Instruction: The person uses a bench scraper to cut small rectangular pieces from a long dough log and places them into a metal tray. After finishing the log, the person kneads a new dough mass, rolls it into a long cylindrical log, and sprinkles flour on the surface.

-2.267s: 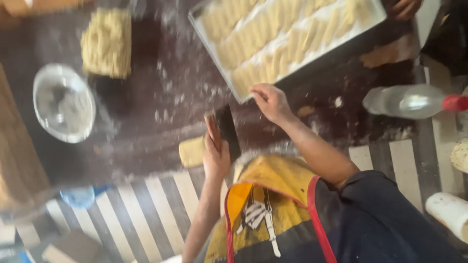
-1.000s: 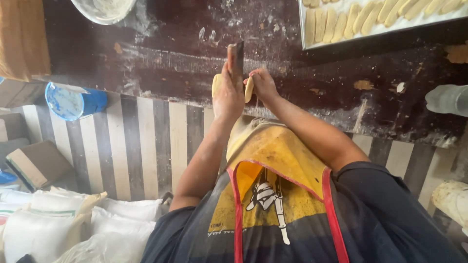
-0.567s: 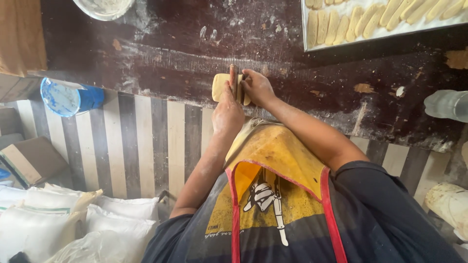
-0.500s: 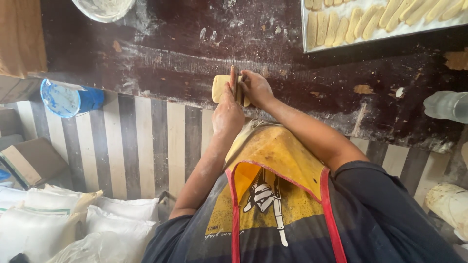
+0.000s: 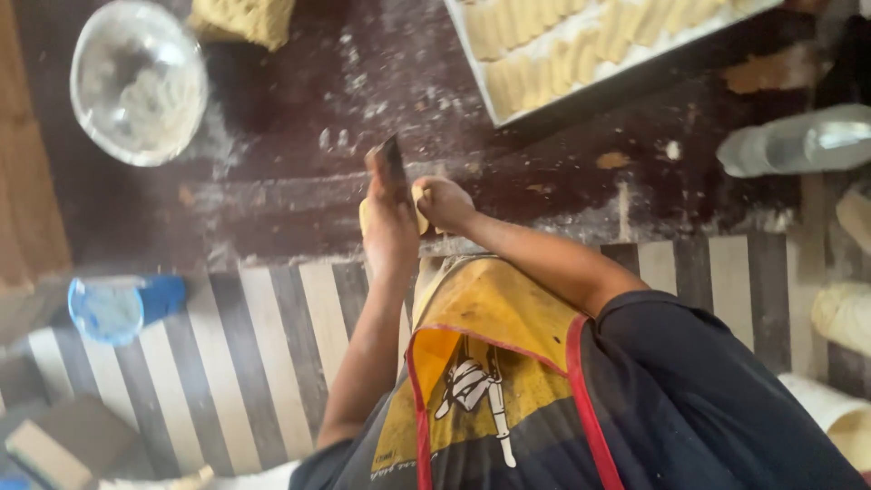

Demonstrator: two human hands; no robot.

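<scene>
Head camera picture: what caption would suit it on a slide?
Left hand holds a dark scraper upright against a dough piece steadied by the right hand, near a tray and bowl.

Head cam, steep downward, close

Both bare forearms reach forward, hands side by side: left hand (image 5: 388,222) fisted upright, right hand (image 5: 445,201) curled, knuckles up.

I see a dark brown table (image 5: 272,209) dusted white, pale yellow dough pieces (image 5: 581,45) on a white tray (image 5: 472,63), a clear glass bowl (image 5: 136,82), a yellow apron (image 5: 490,363) edged red, and a black-and-white striped floor (image 5: 263,363).
</scene>
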